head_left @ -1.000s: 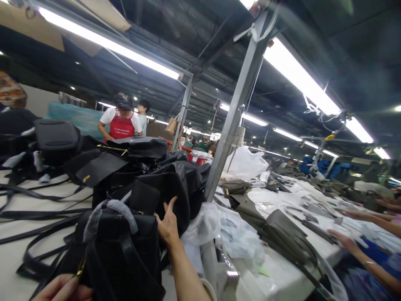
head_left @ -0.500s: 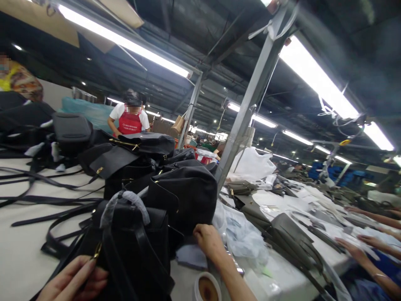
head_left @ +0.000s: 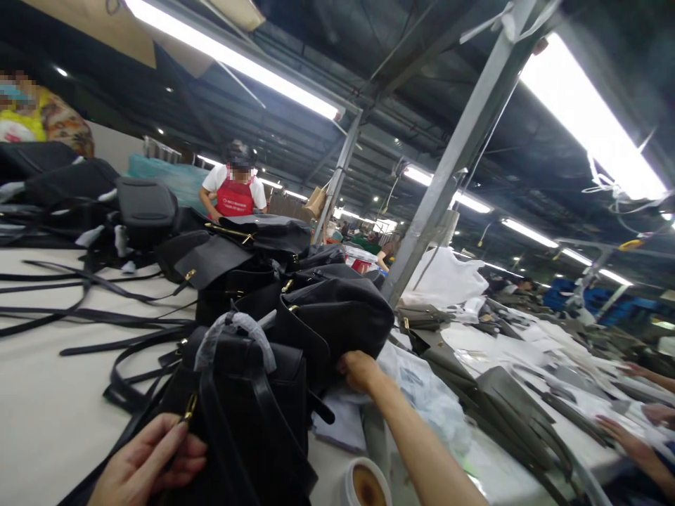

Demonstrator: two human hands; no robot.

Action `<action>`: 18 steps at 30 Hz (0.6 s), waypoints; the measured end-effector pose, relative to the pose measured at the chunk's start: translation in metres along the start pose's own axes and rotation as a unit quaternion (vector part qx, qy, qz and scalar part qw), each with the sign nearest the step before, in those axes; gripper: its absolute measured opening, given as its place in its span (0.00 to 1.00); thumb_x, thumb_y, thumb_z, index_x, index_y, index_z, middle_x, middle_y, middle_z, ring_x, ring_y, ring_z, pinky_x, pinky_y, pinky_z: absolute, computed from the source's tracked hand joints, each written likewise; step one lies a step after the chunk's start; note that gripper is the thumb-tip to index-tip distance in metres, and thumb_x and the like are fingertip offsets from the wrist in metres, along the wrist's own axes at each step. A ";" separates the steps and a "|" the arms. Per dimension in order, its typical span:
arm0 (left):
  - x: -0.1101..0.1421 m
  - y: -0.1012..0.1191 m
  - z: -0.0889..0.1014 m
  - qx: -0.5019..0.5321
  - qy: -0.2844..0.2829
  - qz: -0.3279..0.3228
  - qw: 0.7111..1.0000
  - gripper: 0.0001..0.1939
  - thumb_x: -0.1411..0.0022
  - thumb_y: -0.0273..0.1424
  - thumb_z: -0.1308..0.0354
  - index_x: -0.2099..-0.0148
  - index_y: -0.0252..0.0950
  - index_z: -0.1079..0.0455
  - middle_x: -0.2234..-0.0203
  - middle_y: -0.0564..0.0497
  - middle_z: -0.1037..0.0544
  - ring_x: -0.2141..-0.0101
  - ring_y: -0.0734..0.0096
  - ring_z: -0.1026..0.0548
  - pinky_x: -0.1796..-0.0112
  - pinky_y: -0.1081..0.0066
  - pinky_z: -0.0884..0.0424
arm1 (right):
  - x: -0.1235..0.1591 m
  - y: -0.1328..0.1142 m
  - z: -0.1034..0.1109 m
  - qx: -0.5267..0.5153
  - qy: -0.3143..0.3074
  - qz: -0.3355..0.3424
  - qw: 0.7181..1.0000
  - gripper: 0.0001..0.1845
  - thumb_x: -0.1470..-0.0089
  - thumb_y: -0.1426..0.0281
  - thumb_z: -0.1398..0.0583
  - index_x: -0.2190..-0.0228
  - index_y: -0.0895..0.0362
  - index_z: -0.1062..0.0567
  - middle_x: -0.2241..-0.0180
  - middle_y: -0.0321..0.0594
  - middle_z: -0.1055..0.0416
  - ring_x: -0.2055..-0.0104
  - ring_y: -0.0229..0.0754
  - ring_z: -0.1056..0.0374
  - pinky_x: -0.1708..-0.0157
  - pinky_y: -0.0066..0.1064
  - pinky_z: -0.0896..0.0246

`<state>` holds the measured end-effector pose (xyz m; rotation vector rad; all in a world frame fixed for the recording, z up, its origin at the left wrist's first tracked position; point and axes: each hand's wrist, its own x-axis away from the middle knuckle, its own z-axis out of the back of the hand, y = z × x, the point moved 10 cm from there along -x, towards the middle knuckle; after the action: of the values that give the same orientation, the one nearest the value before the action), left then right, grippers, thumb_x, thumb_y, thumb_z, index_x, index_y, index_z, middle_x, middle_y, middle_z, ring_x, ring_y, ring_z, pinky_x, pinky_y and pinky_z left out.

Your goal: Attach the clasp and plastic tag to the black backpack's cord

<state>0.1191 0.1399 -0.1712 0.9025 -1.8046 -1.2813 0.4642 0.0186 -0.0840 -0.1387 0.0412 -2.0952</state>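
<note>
A black leather backpack point(head_left: 253, 414) with a plastic-wrapped top handle lies in front of me on the pale table point(head_left: 47, 393). My left hand point(head_left: 150, 460) grips its side by a gold clasp at the lower left. My right hand point(head_left: 359, 370) reaches forward with its fingers curled under the edge of a second black bag point(head_left: 337, 313) just behind the first. More black bags point(head_left: 232, 249) are piled beyond them.
Loose black straps point(head_left: 79, 309) trail over the table at left. A slanted metal post point(head_left: 448, 176) rises at centre. Clear plastic bags point(head_left: 427, 400), a tape roll point(head_left: 366, 485) and grey-green bags point(head_left: 506, 400) lie at right. Other people's hands point(head_left: 627, 436) reach in from the right; a person in a red apron point(head_left: 235, 193) stands behind.
My right hand slid from the flat front of the bag down and right, then curled under its lower edge. The view swung left and my left hand came further into view.
</note>
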 end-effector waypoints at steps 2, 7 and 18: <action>0.001 0.002 -0.003 -0.001 -0.007 0.019 1.000 0.37 0.73 0.64 0.33 0.72 0.37 0.29 0.78 0.50 0.19 0.75 0.63 0.21 0.73 0.73 0.24 | 0.008 0.001 -0.011 0.011 -0.010 -0.001 1.000 0.07 0.40 0.67 0.38 0.62 0.58 0.24 0.58 0.40 0.25 0.55 0.44 0.28 0.53 0.43 0.31; -0.001 0.001 -0.003 0.002 -0.017 0.053 0.998 0.39 0.81 0.63 0.31 0.72 0.37 0.29 0.77 0.48 0.19 0.74 0.62 0.21 0.73 0.73 0.24 | 0.016 0.004 -0.024 0.003 0.027 -0.030 0.999 0.08 0.39 0.66 0.39 0.60 0.57 0.24 0.56 0.42 0.26 0.53 0.45 0.29 0.51 0.43 0.33; 0.009 0.009 -0.008 0.028 -0.039 0.005 0.999 0.33 0.65 0.61 0.33 0.70 0.36 0.29 0.76 0.51 0.19 0.74 0.68 0.22 0.72 0.76 0.26 | 0.064 0.008 0.012 -0.328 0.071 -0.030 0.942 0.11 0.50 0.65 0.41 0.76 0.53 0.39 0.74 0.36 0.27 0.66 0.44 0.27 0.64 0.35 0.32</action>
<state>0.1209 0.1306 -0.1595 0.8852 -1.9116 -1.2812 0.4407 -0.0398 -0.0673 -0.3919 0.8345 -2.0730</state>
